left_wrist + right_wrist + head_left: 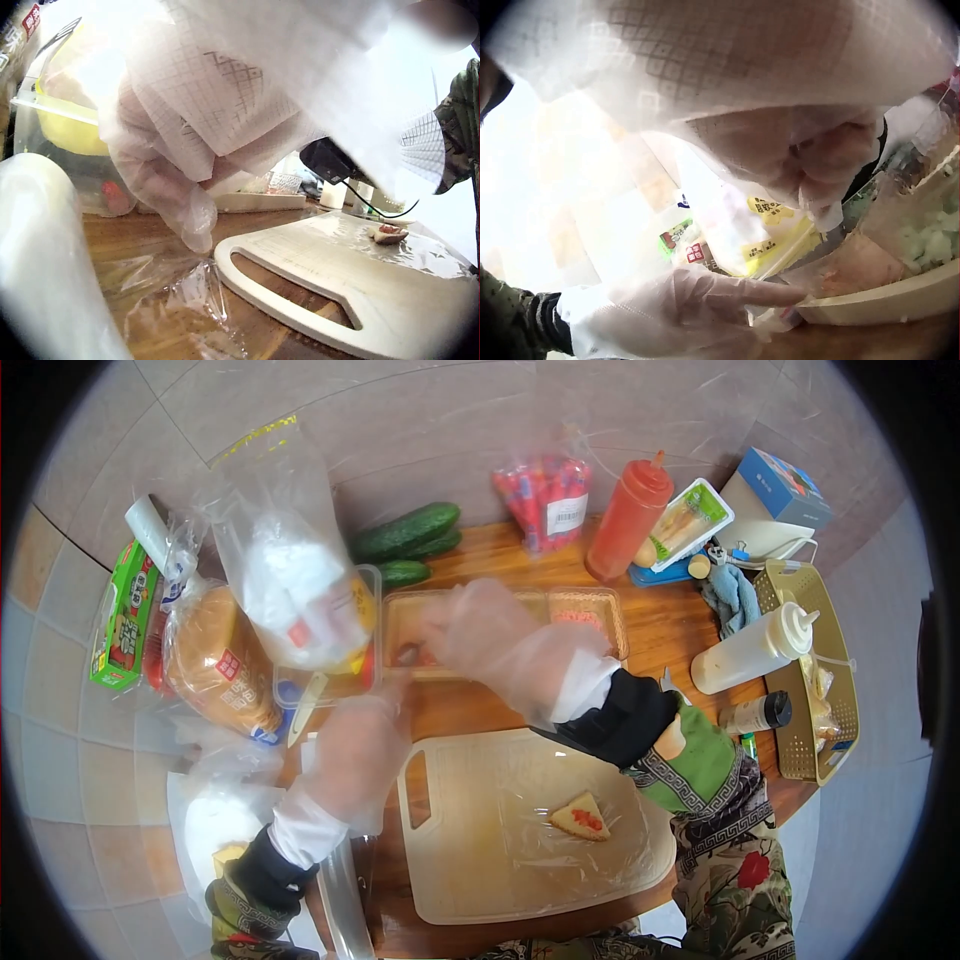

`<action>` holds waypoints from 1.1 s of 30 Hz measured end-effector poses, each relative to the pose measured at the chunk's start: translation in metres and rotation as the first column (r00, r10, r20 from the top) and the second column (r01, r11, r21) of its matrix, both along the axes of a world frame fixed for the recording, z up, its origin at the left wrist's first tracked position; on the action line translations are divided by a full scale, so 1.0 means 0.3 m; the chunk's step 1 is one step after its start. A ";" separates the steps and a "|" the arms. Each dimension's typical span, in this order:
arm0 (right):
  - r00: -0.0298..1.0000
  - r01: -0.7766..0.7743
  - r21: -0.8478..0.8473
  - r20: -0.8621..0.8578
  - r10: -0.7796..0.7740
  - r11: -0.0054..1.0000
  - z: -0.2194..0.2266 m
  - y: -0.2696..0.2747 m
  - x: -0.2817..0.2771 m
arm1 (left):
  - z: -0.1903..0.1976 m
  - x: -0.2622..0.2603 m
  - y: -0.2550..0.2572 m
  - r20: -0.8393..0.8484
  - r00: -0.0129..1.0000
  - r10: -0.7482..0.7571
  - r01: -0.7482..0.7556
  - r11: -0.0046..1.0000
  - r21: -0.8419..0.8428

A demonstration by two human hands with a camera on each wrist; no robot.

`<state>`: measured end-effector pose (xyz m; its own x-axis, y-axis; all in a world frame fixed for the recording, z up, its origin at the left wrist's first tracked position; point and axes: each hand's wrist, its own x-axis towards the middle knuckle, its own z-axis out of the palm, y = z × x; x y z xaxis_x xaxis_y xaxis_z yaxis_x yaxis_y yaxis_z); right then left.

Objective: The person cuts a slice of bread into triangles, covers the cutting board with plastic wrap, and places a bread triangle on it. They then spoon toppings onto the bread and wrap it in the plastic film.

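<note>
My left hand [365,745], in a clear plastic glove, stretches a finger to the front left corner of a long tray [500,596]. In the right wrist view that left hand [697,304] has its finger right at the rim. The gloved right hand [490,630] is over the tray's left part, fingers bent downward in the right wrist view. A small dark object [407,653] shows below its fingertips; I cannot tell whether the hand holds it. Orange-pink bits [578,619] fill the tray's right compartment. A triangular bread piece with red topping [580,818] lies on plastic film over the cutting board [450,860].
Left of the tray are a clear plastic box [370,640], a knife [306,708] and bagged bread [222,655]. Cucumbers [405,532] lie behind. A red squeeze bottle [630,520], a white one [750,650] and a yellow basket [815,710] stand at the right.
</note>
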<state>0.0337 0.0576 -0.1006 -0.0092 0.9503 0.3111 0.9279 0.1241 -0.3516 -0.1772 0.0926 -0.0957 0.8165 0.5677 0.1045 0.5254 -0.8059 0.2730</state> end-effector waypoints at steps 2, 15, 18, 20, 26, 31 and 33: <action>1.000 0.011 -0.006 -0.009 -0.011 1.000 0.017 -0.008 0.001 | -0.010 -0.007 0.002 0.016 1.000 -0.002 0.002 1.000 0.006; 0.991 0.008 -0.067 0.131 0.001 0.998 0.001 0.033 0.024 | 0.000 -0.014 -0.005 0.008 1.000 -0.006 0.006 1.000 0.023; 0.985 -0.084 0.008 0.150 0.082 0.996 -0.026 0.029 0.020 | 0.008 -0.015 -0.007 -0.046 0.998 0.052 -0.051 0.999 0.008; 0.985 -0.135 0.035 0.117 0.130 0.990 -0.041 0.028 0.021 | -0.007 -0.024 -0.001 0.015 0.999 0.035 -0.036 0.998 0.043; 0.971 -0.240 0.097 0.027 0.239 0.966 0.002 0.009 0.057 | -0.009 -0.020 -0.007 0.044 0.998 0.036 -0.037 0.999 0.027; 0.978 -0.129 0.023 0.169 0.123 0.991 -0.040 0.018 0.053 | -0.013 -0.020 -0.004 0.030 0.999 0.036 -0.037 0.999 0.026; 0.980 -0.139 -0.001 0.146 0.137 0.990 -0.041 0.008 0.054 | -0.013 -0.018 -0.006 0.029 0.999 0.032 -0.032 0.999 0.025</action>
